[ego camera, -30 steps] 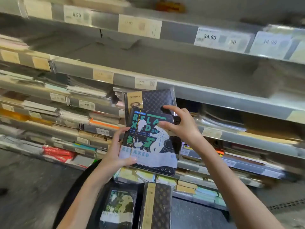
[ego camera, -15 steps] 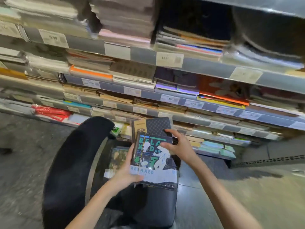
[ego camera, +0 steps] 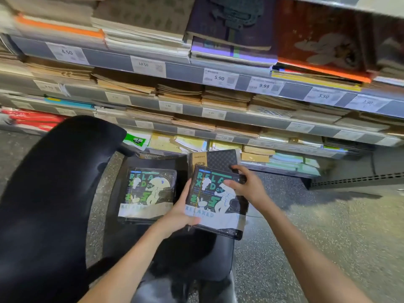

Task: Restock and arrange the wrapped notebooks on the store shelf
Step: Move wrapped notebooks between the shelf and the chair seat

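Notebooks (ego camera: pixel 215 194) lowered from shelf height to over the chair (ego camera: pixel 196 254); both hands' fingers still pinching them. Unshelved.

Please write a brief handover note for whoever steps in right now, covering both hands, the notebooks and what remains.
Left hand: grip on the lower left edge of the wrapped black "Relaxed" cartoon notebook.
Right hand: fingers curled on that notebook's upper right edge.
Behind it, a wrapped dark diamond-pattern notebook with tan band.
A second wrapped "Relaxed" notebook lies on the black office chair.
Done: none visibly shelved.
Left: place all three on the shelf.
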### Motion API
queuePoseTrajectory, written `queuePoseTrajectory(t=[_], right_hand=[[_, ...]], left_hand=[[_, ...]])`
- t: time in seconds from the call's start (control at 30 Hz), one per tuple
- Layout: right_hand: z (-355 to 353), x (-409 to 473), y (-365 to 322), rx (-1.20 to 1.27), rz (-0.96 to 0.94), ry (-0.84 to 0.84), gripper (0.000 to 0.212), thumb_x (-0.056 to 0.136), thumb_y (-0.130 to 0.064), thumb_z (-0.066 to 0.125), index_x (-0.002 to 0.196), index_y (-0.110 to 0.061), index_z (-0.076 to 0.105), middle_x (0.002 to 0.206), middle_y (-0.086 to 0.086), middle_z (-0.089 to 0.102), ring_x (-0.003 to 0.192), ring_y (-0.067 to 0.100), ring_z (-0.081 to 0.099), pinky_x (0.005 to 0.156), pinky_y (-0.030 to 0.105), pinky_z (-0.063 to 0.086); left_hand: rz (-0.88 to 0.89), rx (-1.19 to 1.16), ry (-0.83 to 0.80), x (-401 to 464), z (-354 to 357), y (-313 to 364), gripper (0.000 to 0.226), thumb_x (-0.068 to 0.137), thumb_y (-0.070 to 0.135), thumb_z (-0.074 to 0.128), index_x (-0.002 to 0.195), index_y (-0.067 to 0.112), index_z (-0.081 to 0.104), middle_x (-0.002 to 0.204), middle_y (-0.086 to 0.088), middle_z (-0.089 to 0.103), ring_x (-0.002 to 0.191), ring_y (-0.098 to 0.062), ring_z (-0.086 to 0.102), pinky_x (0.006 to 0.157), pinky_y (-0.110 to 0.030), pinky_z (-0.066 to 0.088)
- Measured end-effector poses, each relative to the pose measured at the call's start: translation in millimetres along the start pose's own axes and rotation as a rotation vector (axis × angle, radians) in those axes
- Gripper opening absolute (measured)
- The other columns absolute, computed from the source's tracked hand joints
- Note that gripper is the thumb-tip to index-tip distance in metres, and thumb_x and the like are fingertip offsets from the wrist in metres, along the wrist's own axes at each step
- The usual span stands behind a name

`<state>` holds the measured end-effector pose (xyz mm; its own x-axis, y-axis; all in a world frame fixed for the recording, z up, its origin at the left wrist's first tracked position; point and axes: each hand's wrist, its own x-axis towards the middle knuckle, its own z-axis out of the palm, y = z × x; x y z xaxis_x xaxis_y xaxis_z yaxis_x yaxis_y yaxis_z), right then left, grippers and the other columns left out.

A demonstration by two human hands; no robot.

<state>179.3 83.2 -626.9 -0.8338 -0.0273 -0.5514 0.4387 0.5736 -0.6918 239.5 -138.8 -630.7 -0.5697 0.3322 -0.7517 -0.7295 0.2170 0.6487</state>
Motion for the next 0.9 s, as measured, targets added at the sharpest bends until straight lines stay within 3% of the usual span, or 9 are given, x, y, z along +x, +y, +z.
queuePoseTrajectory(t=[0.1,0.23,0.37,0.43,0.53,0.6,0.73,0.83,0.9], right_hand=[[2,5,4,0.016,-0.024,0.022,0.057,0.076,-0.033,0.075,0.126,-0.021,0.053,0.116,0.001,0.061,0.091,0.009,0.059,0.069,0.012,0.046],[7,2,5,0.073,-0.018,0.034,0.065,0.075,-0.031,0.076,0.132,-0.024,0.046,0.115,-0.003,0.059,0.088,0.006,0.060,0.078,0.027,0.053],[6,1,-2,0.082,-0.037,0.066,0.075,0.074,-0.034,0.077,0.138,-0.034,0.037,0.146,0.002,0.040,0.124,0.025,0.049,0.099,0.048,0.045],[7,1,-10,0.081,-0.065,0.053,0.074,0.076,-0.032,0.076,0.139,-0.030,0.037,0.148,0.001,0.036,0.126,0.022,0.046,0.102,0.042,0.044],[14,4,-28,0.085,-0.120,0.008,0.065,0.081,-0.030,0.072,0.137,-0.025,0.040,0.127,-0.005,0.050,0.108,0.009,0.050,0.086,0.023,0.048],[27,11,-41,0.078,-0.134,-0.015,0.058,0.085,-0.032,0.066,0.137,-0.025,0.042,0.127,-0.006,0.049,0.107,0.005,0.046,0.079,0.013,0.041],[63,22,-65,0.053,-0.169,-0.061,0.055,0.088,-0.036,0.061,0.138,-0.024,0.042,0.141,0.000,0.041,0.123,0.012,0.040,0.094,0.022,0.033],[100,29,-82,0.028,-0.209,-0.143,0.057,0.087,-0.035,0.063,0.139,-0.021,0.041,0.141,0.003,0.040,0.126,0.013,0.037,0.100,0.024,0.031],[111,34,-80,-0.003,-0.215,-0.146,0.059,0.085,-0.036,0.065,0.138,-0.021,0.042,0.140,0.005,0.040,0.129,0.019,0.037,0.107,0.030,0.032]], left_hand=[[0.001,-0.002,0.002,5,2,-1,0.106,0.081,-0.013,0.059,0.138,0.055,0.000,0.124,0.029,0.042,0.104,0.008,0.051,0.076,-0.013,0.049],[0.009,-0.026,0.043,1,9,-5,0.106,0.082,-0.012,0.059,0.140,0.053,-0.002,0.122,0.034,0.039,0.103,0.010,0.048,0.071,-0.012,0.049],[0.047,-0.062,0.083,-4,15,-9,0.107,0.081,-0.010,0.061,0.130,0.064,0.000,0.124,0.035,0.039,0.110,0.007,0.048,0.075,-0.015,0.049],[0.052,-0.094,0.106,-8,12,-8,0.108,0.081,-0.011,0.060,0.126,0.067,0.001,0.123,0.035,0.039,0.110,0.004,0.049,0.073,-0.015,0.049],[0.056,-0.138,0.183,-14,-1,-10,0.106,0.082,-0.011,0.060,0.131,0.063,0.001,0.117,0.035,0.040,0.104,0.007,0.050,0.068,-0.013,0.049],[0.075,-0.192,0.244,-18,-14,-15,0.100,0.083,-0.008,0.061,0.137,0.056,0.006,0.114,0.039,0.039,0.098,0.013,0.051,0.071,-0.011,0.049],[0.118,-0.246,0.372,-31,-46,-19,0.089,0.083,0.009,0.068,0.142,0.050,0.015,0.114,0.044,0.039,0.098,0.021,0.047,0.096,-0.020,0.037],[0.148,-0.282,0.472,-39,-75,-29,0.085,0.082,0.015,0.069,0.143,0.046,0.018,0.122,0.023,0.053,0.102,0.008,0.056,0.081,-0.008,0.045],[0.144,-0.239,0.515,-39,-82,-32,0.085,0.082,0.016,0.069,0.144,0.043,0.018,0.121,0.016,0.056,0.100,0.004,0.057,0.074,-0.007,0.048]])
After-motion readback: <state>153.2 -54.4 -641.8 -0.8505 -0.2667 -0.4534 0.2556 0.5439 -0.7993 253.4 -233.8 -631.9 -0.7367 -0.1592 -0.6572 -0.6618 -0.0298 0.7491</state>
